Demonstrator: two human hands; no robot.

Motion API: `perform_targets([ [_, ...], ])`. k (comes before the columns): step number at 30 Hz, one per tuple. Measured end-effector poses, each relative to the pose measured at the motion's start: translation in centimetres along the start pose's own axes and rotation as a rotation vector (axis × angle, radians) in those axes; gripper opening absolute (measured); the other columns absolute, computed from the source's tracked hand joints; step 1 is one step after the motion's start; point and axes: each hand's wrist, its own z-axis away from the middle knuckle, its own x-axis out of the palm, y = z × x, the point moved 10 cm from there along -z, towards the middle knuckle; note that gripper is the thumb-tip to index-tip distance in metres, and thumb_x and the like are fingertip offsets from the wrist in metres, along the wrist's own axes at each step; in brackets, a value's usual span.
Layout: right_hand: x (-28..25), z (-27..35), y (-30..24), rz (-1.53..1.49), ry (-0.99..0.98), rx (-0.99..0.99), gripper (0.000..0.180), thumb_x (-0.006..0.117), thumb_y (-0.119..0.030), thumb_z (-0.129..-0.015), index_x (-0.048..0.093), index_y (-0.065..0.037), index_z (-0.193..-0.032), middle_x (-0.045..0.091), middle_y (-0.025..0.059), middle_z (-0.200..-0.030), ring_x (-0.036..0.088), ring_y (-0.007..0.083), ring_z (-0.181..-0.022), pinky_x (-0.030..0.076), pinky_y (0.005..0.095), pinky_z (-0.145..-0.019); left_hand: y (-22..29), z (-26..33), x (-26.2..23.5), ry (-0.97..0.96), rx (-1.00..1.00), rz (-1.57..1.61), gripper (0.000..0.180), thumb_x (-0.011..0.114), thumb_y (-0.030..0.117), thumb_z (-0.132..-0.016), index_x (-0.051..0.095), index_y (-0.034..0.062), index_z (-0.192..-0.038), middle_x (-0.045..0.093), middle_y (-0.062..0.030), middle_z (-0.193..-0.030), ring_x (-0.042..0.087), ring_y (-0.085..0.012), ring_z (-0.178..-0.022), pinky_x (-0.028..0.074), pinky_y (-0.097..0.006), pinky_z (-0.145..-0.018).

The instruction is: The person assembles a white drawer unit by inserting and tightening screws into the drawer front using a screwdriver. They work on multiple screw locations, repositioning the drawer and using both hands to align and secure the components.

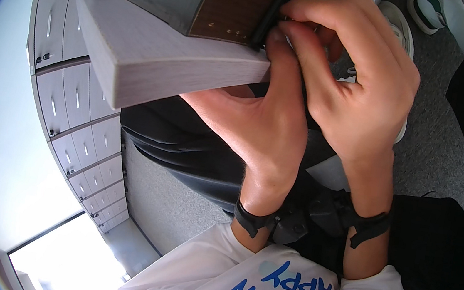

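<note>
A dark brown box (224,10) with a grey edge and small metal dots stands on a pale wood-grain tabletop (155,57). Down the box's right side runs a black strip (274,14). At the strip's lower end my right hand (365,86) is closed, thumb and forefinger pinching something too small to make out. My left hand (272,115) wraps round the tabletop's near right edge, its thumb raised beside the strip and touching close to the right fingertips. The other left fingers are hidden under the board.
Grey cabinets (79,94) with handles and locks line the left wall. My black-trousered leg (184,144) is under the tabletop. Shoes (400,26) and another person's leg are at the upper right on grey carpet (424,130). Black straps (371,227) circle my wrists.
</note>
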Motion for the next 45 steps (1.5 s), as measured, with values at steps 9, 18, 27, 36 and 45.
perform_targets([
  [9,0.1,0.1,1.0,-0.019,-0.053,0.089,0.018,0.075,0.011,-0.071,0.067,0.004,-0.086,0.063,0.0132,-0.076,0.064,0.0241,-0.062,0.050,0.0315,-0.055,-0.4,0.1,0.0,0.013,-0.035,0.014,0.054,0.064,-0.015,-0.086,0.038,-0.0050,-0.132,0.060,-0.0211,-0.120,0.064,-0.0248,-0.105,0.055,-0.036,-0.093],
  [18,0.7,0.2,-0.7,0.237,-0.202,-0.129,0.016,0.082,-0.004,-0.077,0.075,-0.002,-0.092,0.071,0.0059,-0.082,0.069,0.0160,-0.071,0.054,0.0255,-0.060,-0.4,0.2,-0.6,0.039,0.005,-0.038,0.052,0.067,-0.011,-0.087,0.039,-0.0046,-0.131,0.061,-0.0198,-0.120,0.064,-0.0241,-0.106,0.054,-0.035,-0.094],
  [27,0.7,0.4,-1.0,0.307,-0.187,-0.167,0.019,0.084,-0.006,-0.075,0.076,-0.003,-0.092,0.071,0.0060,-0.083,0.069,0.0174,-0.072,0.055,0.0259,-0.060,-0.3,0.2,-0.7,0.031,0.027,-0.084,0.051,0.069,-0.010,-0.087,0.041,-0.0036,-0.128,0.061,-0.0192,-0.120,0.065,-0.0238,-0.106,0.056,-0.034,-0.092],
  [36,0.6,0.2,-1.2,0.263,-0.210,-0.160,0.024,0.084,-0.004,-0.073,0.077,-0.003,-0.096,0.073,0.0062,-0.087,0.071,0.0182,-0.075,0.057,0.0261,-0.063,-0.3,0.3,-0.8,0.044,0.002,-0.112,0.051,0.068,-0.010,-0.087,0.039,-0.0037,-0.129,0.062,-0.0182,-0.116,0.065,-0.0216,-0.101,0.056,-0.032,-0.087],
  [45,0.5,-0.1,-0.1,0.239,-0.206,0.054,0.023,0.083,-0.002,-0.074,0.078,-0.004,-0.096,0.074,0.0065,-0.089,0.071,0.0175,-0.077,0.057,0.0259,-0.064,-0.3,0.1,-0.5,0.011,-0.003,-0.024,0.057,0.067,-0.012,-0.086,0.037,-0.0046,-0.135,0.060,-0.0212,-0.122,0.064,-0.0250,-0.108,0.054,-0.035,-0.095],
])
